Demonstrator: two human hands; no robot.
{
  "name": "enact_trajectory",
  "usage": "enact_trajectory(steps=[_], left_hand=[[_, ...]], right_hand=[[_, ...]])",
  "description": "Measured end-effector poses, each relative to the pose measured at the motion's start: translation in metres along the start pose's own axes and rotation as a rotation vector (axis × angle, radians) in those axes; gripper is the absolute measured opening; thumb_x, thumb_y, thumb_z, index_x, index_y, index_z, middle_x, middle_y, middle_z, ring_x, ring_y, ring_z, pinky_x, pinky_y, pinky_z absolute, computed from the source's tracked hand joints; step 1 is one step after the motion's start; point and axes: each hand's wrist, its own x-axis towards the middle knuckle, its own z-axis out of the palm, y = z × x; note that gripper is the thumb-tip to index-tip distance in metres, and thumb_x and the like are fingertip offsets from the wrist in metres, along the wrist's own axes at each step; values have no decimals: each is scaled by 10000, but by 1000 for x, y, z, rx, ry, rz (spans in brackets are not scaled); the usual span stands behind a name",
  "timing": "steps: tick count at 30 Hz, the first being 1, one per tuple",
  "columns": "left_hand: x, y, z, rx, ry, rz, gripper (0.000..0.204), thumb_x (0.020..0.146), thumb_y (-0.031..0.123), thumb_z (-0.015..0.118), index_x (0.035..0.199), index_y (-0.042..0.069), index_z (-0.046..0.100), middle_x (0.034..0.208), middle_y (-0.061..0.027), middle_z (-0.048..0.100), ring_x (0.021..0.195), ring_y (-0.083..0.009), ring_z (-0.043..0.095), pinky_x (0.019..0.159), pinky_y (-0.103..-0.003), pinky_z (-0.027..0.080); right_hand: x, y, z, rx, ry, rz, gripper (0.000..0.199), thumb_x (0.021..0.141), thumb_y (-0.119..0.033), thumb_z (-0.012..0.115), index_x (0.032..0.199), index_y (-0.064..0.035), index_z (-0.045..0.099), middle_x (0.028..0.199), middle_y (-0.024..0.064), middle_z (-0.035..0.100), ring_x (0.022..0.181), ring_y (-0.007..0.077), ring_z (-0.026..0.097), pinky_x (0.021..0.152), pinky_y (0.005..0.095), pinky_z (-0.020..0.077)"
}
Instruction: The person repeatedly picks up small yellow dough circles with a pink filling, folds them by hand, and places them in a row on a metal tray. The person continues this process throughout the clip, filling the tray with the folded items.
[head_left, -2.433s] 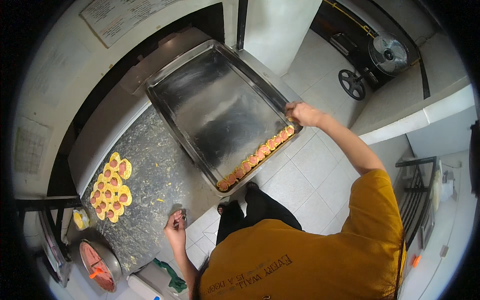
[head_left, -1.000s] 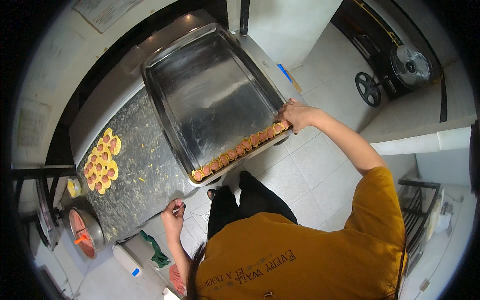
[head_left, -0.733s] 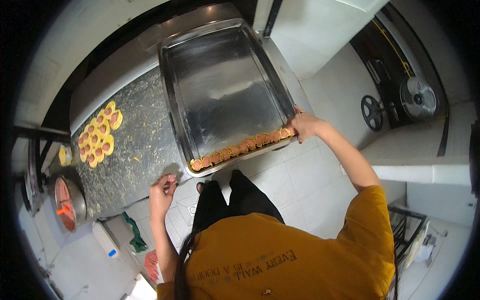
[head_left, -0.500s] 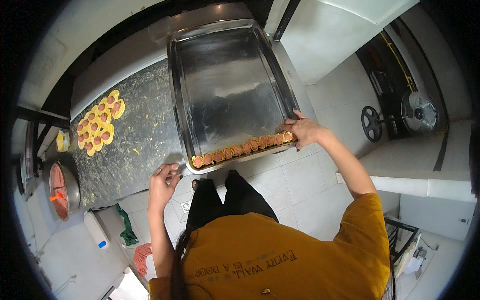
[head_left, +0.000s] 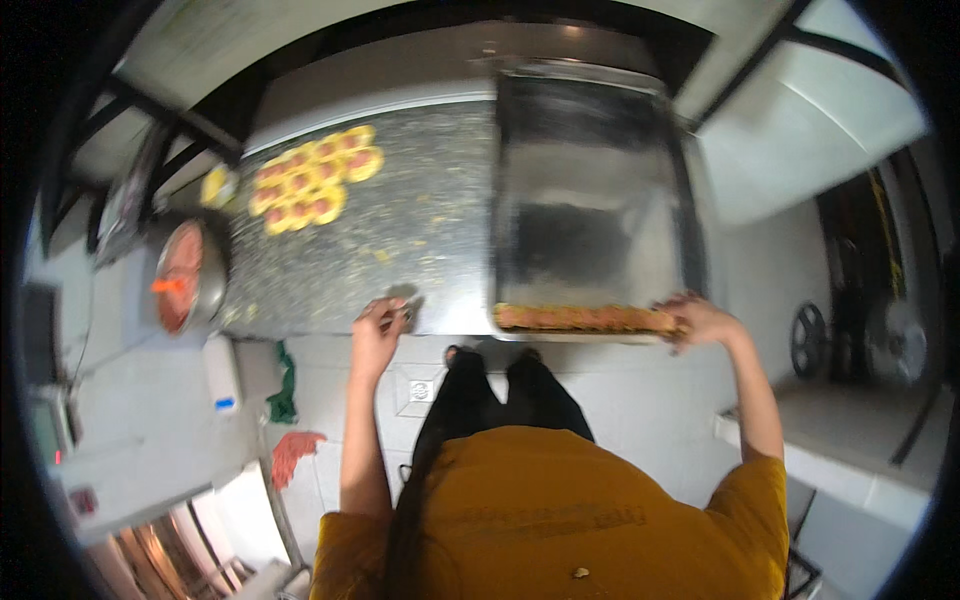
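Note:
A row of open-topped dumplings (head_left: 580,318), yellow wrappers around pink filling, stands along the near edge of a large metal tray (head_left: 502,220). At the right end of this row is my right hand (head_left: 692,320), its fingers and thumb bent around the last dumpling; motion blur softens the detail. My left hand (head_left: 380,325) hovers by the counter's front edge, left of the tray. Its fingers are loosely bent, with a gap to the thumb, and I see nothing held. Flat yellow wrappers (head_left: 318,178) topped with pink filling lie grouped at the counter's far left.
The speckled dark counter (head_left: 420,200) carries yellow scraps. At its left end stands a metal bowl (head_left: 208,275) of pink filling with an orange utensil (head_left: 172,286). A fan (head_left: 895,338) is at the right. Green cloth (head_left: 284,385) and reddish cloth (head_left: 293,455) lie below the counter.
The whole view has swung, so the tray and counter appear farther right. My right hand's spread fingers have drawn in around the row's end. My left hand stays by the counter edge.

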Motion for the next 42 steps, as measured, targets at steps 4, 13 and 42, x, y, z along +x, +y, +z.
enact_trajectory(steps=[4, 13, 42], left_hand=[[33, -54, -31, 78, 319, -203, 163, 794, 78, 622, 943, 14, 644, 851, -143, 648, 794, -231, 653, 640, -318, 512], [169, -117, -67, 368, 581, -339, 278, 792, 281, 627, 810, 6, 662, 782, -205, 638, 749, -359, 622, 665, -436, 487], [97, -179, -120, -330, 17, -64, 320, 756, -64, 526, 1071, -11, 547, 932, -123, 645, 854, -173, 632, 747, -282, 496]], right_hand=[[-4, -42, -26, 138, 267, 59, 779, 572, -175, 752, 1285, -69, 458, 1269, 141, 485, 1224, 295, 402, 1050, 392, 276], [61, -213, -36, 424, 585, -291, 533, 675, -28, 644, 1196, -46, 536, 1164, 152, 545, 1072, 307, 530, 931, 339, 401], [385, -422, 51, 362, 1059, -99, 265, 708, -48, 609, 972, -44, 607, 980, 140, 545, 885, 343, 550, 758, 401, 460]])
